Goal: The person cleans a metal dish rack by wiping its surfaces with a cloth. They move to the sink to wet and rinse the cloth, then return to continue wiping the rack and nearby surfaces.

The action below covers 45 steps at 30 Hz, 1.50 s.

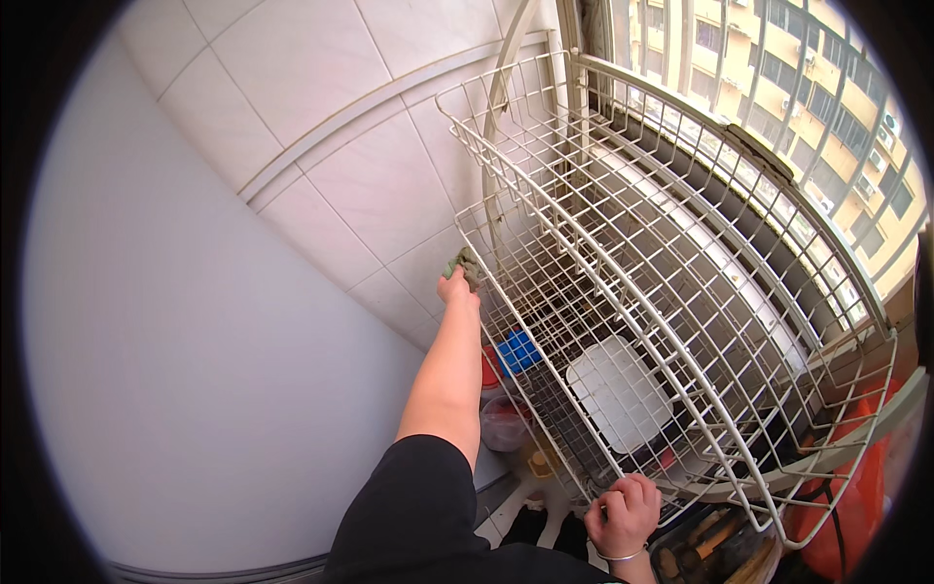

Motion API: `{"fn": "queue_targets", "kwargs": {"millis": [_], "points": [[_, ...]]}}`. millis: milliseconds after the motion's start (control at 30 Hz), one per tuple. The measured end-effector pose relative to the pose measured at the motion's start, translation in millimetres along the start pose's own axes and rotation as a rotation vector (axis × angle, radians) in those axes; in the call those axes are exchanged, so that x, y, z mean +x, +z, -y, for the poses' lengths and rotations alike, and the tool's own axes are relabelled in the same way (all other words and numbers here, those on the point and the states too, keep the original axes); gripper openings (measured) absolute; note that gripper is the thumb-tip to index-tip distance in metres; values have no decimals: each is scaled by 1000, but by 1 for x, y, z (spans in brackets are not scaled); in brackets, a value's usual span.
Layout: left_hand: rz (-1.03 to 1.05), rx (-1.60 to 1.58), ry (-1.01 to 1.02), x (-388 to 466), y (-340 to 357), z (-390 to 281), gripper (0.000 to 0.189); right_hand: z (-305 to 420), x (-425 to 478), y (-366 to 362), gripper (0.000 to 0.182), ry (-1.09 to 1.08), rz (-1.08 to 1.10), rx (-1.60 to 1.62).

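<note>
A white wire rack [584,233] with tiered baskets stands by the window. My left hand [458,287] reaches to the rack's far left side and holds a crumpled green cloth [461,264] against or close beside the wire edge. Nearer to me, my right hand [626,515], with a bangle at the wrist, has its fingers curled over the front wire rim of a lower basket. Through the wires a white plastic lid or tray [620,394] and a blue object [519,352] are visible lower down.
A large pale smooth panel [204,350] fills the left side, beside a tiled wall [350,197]. A barred window [766,80] lies behind the rack. Below are a clear plastic tub [505,425], a red plastic bag [846,504] and a dark tray of items [693,547].
</note>
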<state>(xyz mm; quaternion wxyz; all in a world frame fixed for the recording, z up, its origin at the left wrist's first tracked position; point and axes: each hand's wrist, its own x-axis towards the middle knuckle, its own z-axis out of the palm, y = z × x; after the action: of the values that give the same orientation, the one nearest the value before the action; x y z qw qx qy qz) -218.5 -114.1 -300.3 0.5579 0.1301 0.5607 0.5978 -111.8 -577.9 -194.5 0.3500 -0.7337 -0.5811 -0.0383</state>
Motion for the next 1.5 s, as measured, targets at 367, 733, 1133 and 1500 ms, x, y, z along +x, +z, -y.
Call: {"fn": "queue_targets", "kwargs": {"millis": [367, 733, 1133, 1500], "points": [[19, 823, 668, -27, 25, -26, 27, 7, 1, 2, 16, -24, 10, -56], [119, 811, 694, -130, -49, 34, 26, 9, -2, 1, 14, -79, -24, -79], [324, 822, 708, -212, -102, 54, 27, 8, -5, -2, 13, -91, -31, -57], [629, 965, 711, -304, -154, 59, 24, 8, -11, -1, 14, -118, -75, -60]]}}
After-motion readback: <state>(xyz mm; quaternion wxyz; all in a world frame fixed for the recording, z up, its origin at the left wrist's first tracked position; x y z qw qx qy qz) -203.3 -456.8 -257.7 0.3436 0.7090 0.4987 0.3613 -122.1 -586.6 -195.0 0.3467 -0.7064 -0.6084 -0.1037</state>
